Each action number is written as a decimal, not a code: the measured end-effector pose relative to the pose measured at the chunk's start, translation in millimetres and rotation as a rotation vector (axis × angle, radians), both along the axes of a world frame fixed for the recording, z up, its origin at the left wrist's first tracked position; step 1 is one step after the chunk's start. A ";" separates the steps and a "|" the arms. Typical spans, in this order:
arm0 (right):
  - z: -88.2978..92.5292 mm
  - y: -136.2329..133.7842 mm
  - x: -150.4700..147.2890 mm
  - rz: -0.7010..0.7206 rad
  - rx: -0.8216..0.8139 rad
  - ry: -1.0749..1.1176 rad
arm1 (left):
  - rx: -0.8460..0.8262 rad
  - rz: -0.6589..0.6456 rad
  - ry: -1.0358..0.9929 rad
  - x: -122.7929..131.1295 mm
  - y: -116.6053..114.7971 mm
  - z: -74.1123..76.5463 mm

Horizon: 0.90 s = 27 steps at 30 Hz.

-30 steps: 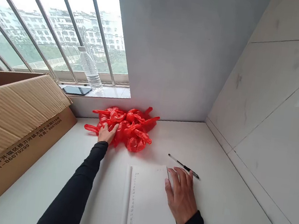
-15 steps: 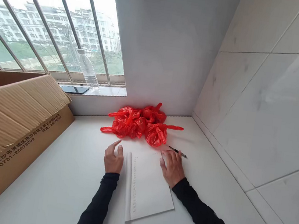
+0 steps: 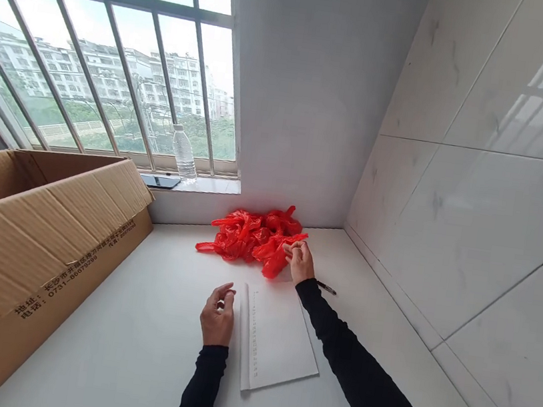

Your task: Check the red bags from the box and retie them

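At the front right of a heap of red plastic bags point(image 3: 241, 236), my right hand point(image 3: 300, 261) pinches one red plastic bag point(image 3: 274, 259) between thumb and fingers. That bag's lower end hangs over the table just beyond the notepad. My left hand point(image 3: 218, 314) holds nothing; its fingers are loosely curved with a gap to the thumb, just left of the notepad. The white notepad point(image 3: 282, 340) lies between my forearms, with small writing down its left side and a rolled-back left edge. A black pen point(image 3: 327, 288) rests on the table, partly behind my right sleeve.
A large opened cardboard box point(image 3: 68, 249) stands along the left of the white table point(image 3: 128, 358). On the windowsill are a clear water bottle point(image 3: 184, 156) and a dark phone point(image 3: 162, 181). A grey wall closes the back, and a tiled wall point(image 3: 495, 262) the right.
My right hand has moved forward from the notepad's upper right edge and taken hold of a red bag. My left hand's fingers have curled slightly. The camera view has tilted up and shifted.
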State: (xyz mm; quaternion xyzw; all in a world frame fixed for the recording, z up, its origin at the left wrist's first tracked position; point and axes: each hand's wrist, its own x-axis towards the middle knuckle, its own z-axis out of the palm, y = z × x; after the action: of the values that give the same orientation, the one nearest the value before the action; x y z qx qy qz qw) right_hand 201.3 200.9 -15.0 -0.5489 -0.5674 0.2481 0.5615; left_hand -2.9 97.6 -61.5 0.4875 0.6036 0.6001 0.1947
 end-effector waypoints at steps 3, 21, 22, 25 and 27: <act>-1.1 -12.1 -10.5 -0.006 -0.022 -0.043 | -0.021 -0.055 -0.052 1.2 -0.3 3.7; 53.5 -70.0 -44.2 0.453 0.135 0.033 | -0.127 -0.606 -1.002 -0.4 -6.4 29.6; 50.7 -76.1 -44.2 0.526 0.130 0.064 | -0.137 -0.637 -1.049 -0.5 -7.5 30.7; 26.5 -83.7 -38.1 0.442 0.091 0.216 | -0.139 -0.569 -1.063 0.3 -7.6 27.7; 3.0 -81.7 -30.4 0.248 0.042 0.332 | -0.130 -0.500 -1.028 2.0 -5.1 22.5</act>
State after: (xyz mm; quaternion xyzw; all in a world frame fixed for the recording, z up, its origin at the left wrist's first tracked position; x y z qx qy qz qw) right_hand 170.9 119.2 -12.0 -0.4148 -0.5352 0.3904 0.6238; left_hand -0.9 92.5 -39.1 0.2483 0.3334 0.6573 0.6286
